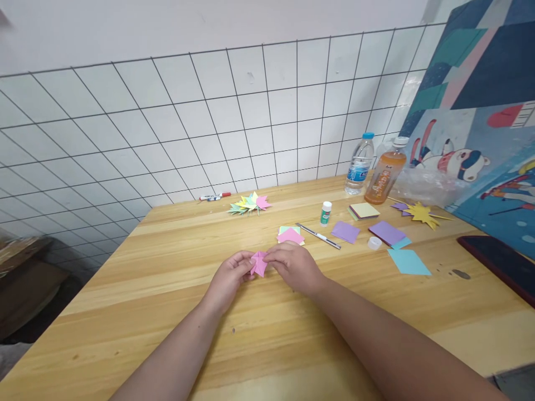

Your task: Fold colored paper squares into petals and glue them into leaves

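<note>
A small piece of folded pink paper (259,265) is held between my two hands, just above the wooden table. My left hand (232,274) pinches its left edge between thumb and fingers. From the other side, my right hand (296,267) closes on its right edge, with the fingertips partly hidden. Just beyond my right hand lies a small pile of paper squares (290,236), pink on top with green and yellow showing beneath. A pen (320,236) lies slantwise to the right of that pile.
A glue stick (325,214), purple paper (345,232), a blue square (409,262) and a white cap (374,243) lie to the right. Behind stand a water bottle (360,164) and an orange drink bottle (385,172). Folded paper shapes (249,204) and markers (215,196) are near the wall.
</note>
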